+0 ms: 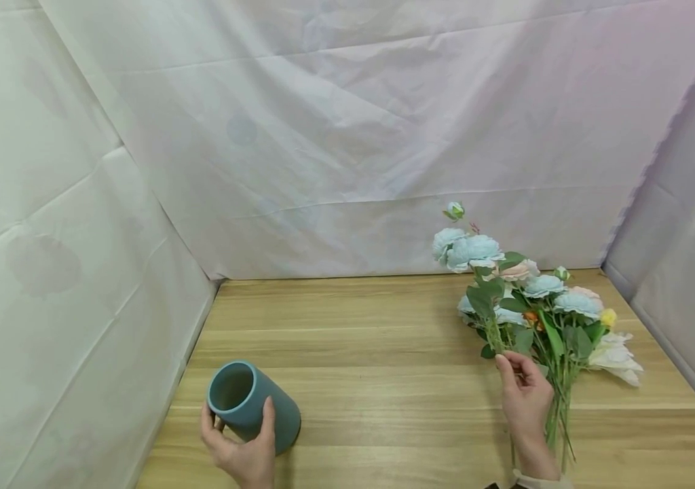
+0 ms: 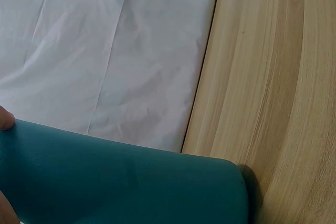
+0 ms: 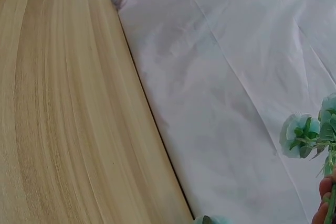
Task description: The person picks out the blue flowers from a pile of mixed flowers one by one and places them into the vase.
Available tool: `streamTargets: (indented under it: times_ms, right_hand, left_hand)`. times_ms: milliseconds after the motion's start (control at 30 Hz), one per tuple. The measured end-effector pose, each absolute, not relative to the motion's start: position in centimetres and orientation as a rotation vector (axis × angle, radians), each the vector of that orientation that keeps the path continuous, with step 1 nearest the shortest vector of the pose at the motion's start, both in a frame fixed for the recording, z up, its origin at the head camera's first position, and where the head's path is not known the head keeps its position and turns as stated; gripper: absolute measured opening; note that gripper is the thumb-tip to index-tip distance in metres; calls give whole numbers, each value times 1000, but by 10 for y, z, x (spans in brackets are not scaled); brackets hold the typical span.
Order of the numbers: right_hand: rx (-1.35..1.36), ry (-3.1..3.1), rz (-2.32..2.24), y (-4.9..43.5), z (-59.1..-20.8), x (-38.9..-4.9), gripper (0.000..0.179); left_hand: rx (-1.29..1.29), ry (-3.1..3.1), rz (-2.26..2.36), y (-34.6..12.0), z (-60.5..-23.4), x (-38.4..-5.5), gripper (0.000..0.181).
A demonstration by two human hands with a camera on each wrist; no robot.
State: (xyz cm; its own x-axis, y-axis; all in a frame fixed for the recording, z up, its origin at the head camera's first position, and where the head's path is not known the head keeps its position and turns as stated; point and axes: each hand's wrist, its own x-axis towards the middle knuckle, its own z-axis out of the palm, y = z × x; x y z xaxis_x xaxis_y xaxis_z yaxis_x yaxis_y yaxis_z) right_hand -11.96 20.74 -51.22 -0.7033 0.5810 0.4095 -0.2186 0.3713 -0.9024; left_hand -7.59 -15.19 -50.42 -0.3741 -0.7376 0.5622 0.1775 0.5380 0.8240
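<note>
A teal cylindrical vase [image 1: 280,418] stands on the wooden table at the front left, its round mouth facing up. My left hand [image 1: 242,448] grips it near the rim, thumb on the right side and fingers round the left. At the right, my right hand [image 1: 526,394] pinches the stem of a pale blue artificial flower [image 1: 474,252], whose blooms and bud rise above the others. In the right wrist view the fingers [image 3: 326,192] show at the right edge around the green stem. The stem's lower end runs down behind the wrist.
A bunch of artificial flowers [image 1: 576,303] lies on the table [image 1: 384,380] beside my right hand: pale blue, peach, orange and yellow heads, plus a white lily-like bloom [image 1: 616,356]. White cloth [image 1: 353,136] hangs behind the table and along both sides.
</note>
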Motion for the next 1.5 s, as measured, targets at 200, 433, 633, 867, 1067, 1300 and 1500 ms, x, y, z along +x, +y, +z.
streamTargets:
  times_ms: [200,433,633,867,1067,1300,1500]
  right_hand:
    - [-331,-1928,1468,203,-512,-120,6]
    - [-320,-1930,1529,195,-506,-119,7]
    - [-253,-1927,1497,180,-486,-112,6]
    - [-197,-1920,1475,175,-482,-112,4]
    - [-200,-1934,1462,175,-484,-113,5]
    - [-221,-1940,1471,173,-481,-113,5]
    - [-227,-1936,1521,171,-480,-113,6]
  left_hand:
    - [476,-1688,-1043,-152,-505,-76,90]
    - [476,-1683,-1047,-152,-505,-77,90]
    - [467,-1681,-1047,-153,-505,-77,90]
    - [426,-1689,-1050,-153,-505,-79,92]
    - [389,-1682,-1062,-151,-505,-81,92]
    - [355,-1675,-1090,-148,-508,-84,91]
    - [324,-1666,-1116,-144,-507,-84,90]
